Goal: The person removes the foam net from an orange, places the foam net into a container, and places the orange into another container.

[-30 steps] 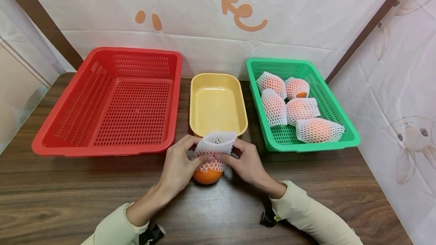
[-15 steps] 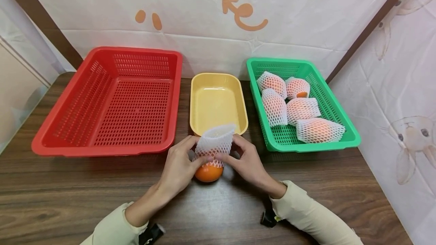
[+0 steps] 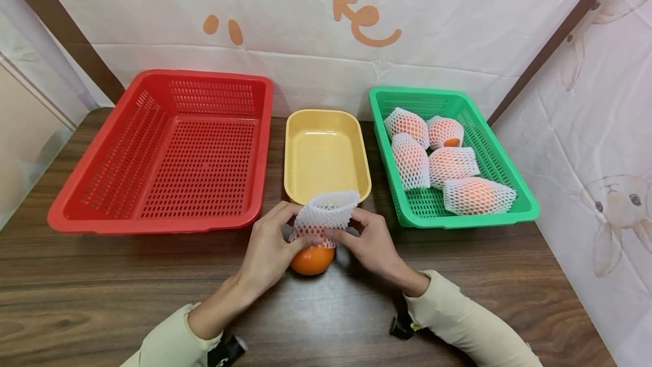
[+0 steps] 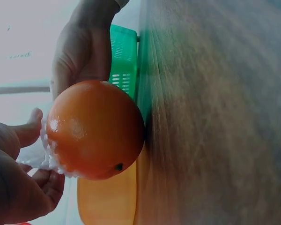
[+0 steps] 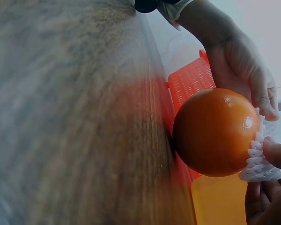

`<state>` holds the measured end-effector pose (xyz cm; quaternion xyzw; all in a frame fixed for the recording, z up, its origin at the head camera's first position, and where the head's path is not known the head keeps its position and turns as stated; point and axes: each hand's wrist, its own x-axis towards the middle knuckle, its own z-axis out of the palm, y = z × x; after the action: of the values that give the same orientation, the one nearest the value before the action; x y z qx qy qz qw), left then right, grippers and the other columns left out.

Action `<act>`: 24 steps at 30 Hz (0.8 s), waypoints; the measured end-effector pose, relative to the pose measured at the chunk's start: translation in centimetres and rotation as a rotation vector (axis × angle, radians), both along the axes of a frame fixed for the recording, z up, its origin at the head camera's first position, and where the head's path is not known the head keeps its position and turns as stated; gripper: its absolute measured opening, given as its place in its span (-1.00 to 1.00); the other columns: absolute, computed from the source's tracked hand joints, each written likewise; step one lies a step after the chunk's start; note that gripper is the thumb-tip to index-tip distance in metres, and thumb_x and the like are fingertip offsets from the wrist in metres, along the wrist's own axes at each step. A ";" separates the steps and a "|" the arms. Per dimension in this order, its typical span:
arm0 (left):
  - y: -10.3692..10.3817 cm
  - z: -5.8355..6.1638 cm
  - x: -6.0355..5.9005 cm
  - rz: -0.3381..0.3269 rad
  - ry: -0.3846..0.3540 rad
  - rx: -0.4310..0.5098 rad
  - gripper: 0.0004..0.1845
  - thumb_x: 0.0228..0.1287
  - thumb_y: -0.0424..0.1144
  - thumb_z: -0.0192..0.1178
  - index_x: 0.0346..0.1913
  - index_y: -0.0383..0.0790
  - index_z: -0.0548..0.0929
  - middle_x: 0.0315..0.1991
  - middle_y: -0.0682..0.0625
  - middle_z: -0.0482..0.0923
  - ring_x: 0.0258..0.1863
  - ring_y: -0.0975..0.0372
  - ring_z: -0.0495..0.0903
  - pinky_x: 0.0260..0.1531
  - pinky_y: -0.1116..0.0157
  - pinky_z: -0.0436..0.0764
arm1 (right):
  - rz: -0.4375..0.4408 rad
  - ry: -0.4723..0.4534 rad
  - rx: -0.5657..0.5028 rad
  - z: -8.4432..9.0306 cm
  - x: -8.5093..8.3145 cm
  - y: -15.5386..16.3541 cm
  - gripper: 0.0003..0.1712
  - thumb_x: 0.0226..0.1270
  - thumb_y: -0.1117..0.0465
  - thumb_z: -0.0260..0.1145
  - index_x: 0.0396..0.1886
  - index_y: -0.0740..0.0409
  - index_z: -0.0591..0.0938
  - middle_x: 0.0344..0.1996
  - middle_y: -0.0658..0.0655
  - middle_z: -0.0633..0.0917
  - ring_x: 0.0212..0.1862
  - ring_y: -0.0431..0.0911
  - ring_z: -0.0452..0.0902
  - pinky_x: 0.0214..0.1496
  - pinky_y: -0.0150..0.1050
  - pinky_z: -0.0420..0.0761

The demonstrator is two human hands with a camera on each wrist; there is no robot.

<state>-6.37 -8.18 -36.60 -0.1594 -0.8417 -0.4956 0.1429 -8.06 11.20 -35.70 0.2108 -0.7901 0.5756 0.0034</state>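
Fingers [image 3: 305, 235] of the left hand [image 3: 267, 254] and of the right hand [image 3: 372, 245] pinch the lower edge of a white foam net sleeve [image 3: 324, 217] from opposite sides, thumbs and fingertips curled onto the mesh. The sleeve covers only the far, upper part of an orange [image 3: 312, 259]; its open mouth gapes toward the yellow tray. The orange is smooth, glossy and bright, with a small dark stem scar visible in the left wrist view [image 4: 118, 166]. It sits on the wooden bench [image 3: 102, 293] between the two hands, near the front edge of the tray. Both wrist views show its bare underside against the bench and the net bunched at the fingertips.

Three containers stand in a row behind the hands. The yellow tray [image 3: 294, 154] lies at centre, just beyond the sleeve. The red basket [image 3: 127, 129], perforated, lies to the left. The green basket [image 3: 509, 169], also perforated, lies to the right and holds five net-wrapped oranges [image 3: 450, 166] packed closely together. Pale sleeves [image 3: 458, 316] cover both forearms. A printed white cloth [image 3: 326, 33] hangs behind the containers.
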 end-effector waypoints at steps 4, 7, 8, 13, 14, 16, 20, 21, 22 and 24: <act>0.0 0.0 0.1 -0.022 -0.043 -0.002 -0.47 -0.25 -0.24 0.58 -0.10 -0.16 0.65 -0.22 0.09 0.57 -0.23 0.29 0.52 -0.26 0.15 0.55 | -0.011 -0.006 0.009 0.1 0.0 0.0 -0.73 0.10 0.42 0.43 -0.15 0.32 0.69 -0.19 0.14 0.71 -0.11 -0.15 0.58 -0.06 -0.06 0.59; 0.0 0.1 0.1 -0.027 -0.063 -0.018 -0.46 -0.24 -0.23 0.58 -0.07 -0.17 0.64 -0.22 0.07 0.57 -0.24 0.28 0.52 -0.27 0.12 0.56 | -0.010 -0.009 0.004 0.2 0.0 -0.1 -0.73 0.11 0.42 0.43 -0.14 0.31 0.68 -0.19 0.13 0.71 -0.12 -0.16 0.58 -0.07 -0.06 0.59; 0.0 0.1 0.1 -0.025 -0.066 -0.023 -0.46 -0.23 -0.23 0.58 -0.07 -0.17 0.64 -0.23 0.07 0.57 -0.24 0.28 0.52 -0.27 0.12 0.56 | -0.002 -0.015 -0.001 0.2 0.0 -0.1 -0.72 0.12 0.41 0.43 -0.13 0.31 0.67 -0.18 0.13 0.71 -0.12 -0.16 0.57 -0.08 -0.06 0.59; -0.1 0.1 0.1 -0.007 -0.059 -0.032 -0.51 -0.18 -0.24 0.55 -0.09 -0.19 0.65 -0.24 0.05 0.59 -0.27 0.27 0.52 -0.30 0.12 0.56 | 0.054 -0.044 -0.025 -0.5 -0.4 0.1 -0.64 0.15 0.38 0.42 -0.03 0.28 0.62 -0.13 0.11 0.66 -0.10 -0.12 0.54 -0.06 -0.06 0.58; -0.1 0.1 0.1 -0.005 -0.055 -0.029 -0.52 -0.17 -0.25 0.55 -0.09 -0.19 0.65 -0.24 0.04 0.59 -0.26 0.27 0.53 -0.29 0.12 0.56 | 0.065 -0.045 -0.028 -1.0 -0.5 0.2 -0.63 0.15 0.36 0.43 -0.01 0.24 0.62 -0.13 0.09 0.66 -0.09 -0.12 0.54 -0.05 -0.06 0.58; -0.1 0.1 0.1 -0.002 -0.045 -0.024 -0.52 -0.17 -0.27 0.55 -0.09 -0.20 0.65 -0.23 0.02 0.60 -0.24 0.26 0.54 -0.27 0.11 0.56 | 0.080 -0.052 -0.036 -2.0 -0.9 0.4 -0.62 0.16 0.31 0.43 0.01 0.18 0.62 -0.11 0.06 0.65 -0.07 -0.11 0.54 -0.03 -0.08 0.57; -0.1 0.1 0.0 0.000 -0.033 -0.014 -0.52 -0.16 -0.30 0.54 -0.08 -0.23 0.65 -0.21 0.00 0.61 -0.19 0.24 0.56 -0.22 0.11 0.56 | 0.075 -0.068 -0.042 -2.9 -1.1 0.5 -0.64 0.17 0.28 0.43 -0.01 0.13 0.65 -0.11 0.03 0.67 -0.06 -0.12 0.55 -0.02 -0.12 0.58; -0.1 0.1 0.0 -0.001 -0.034 -0.010 -0.52 -0.16 -0.30 0.54 -0.08 -0.23 0.65 -0.21 0.00 0.61 -0.19 0.24 0.56 -0.22 0.11 0.56 | 0.069 -0.066 -0.040 -2.6 -0.9 0.4 -0.66 0.17 0.30 0.43 -0.02 0.16 0.65 -0.11 0.05 0.68 -0.06 -0.12 0.55 -0.03 -0.12 0.58; -0.1 0.1 0.0 -0.002 -0.034 -0.008 -0.52 -0.16 -0.31 0.54 -0.08 -0.22 0.65 -0.20 0.01 0.61 -0.19 0.25 0.55 -0.22 0.11 0.56 | 0.060 -0.063 -0.035 -2.2 -0.8 0.3 -0.67 0.16 0.33 0.42 -0.04 0.19 0.66 -0.11 0.07 0.68 -0.07 -0.12 0.56 -0.04 -0.11 0.58; 0.0 0.1 0.0 -0.006 -0.037 -0.001 -0.52 -0.16 -0.31 0.54 -0.07 -0.22 0.65 -0.20 0.02 0.61 -0.19 0.26 0.55 -0.22 0.11 0.55 | 0.042 -0.050 -0.025 -1.5 -0.5 0.1 -0.70 0.14 0.39 0.42 -0.08 0.25 0.67 -0.13 0.10 0.69 -0.09 -0.12 0.55 -0.06 -0.09 0.59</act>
<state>-6.34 -8.22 -36.50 -0.1526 -0.8440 -0.4986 0.1257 -8.55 11.29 -37.18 0.2126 -0.7780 0.5907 -0.0258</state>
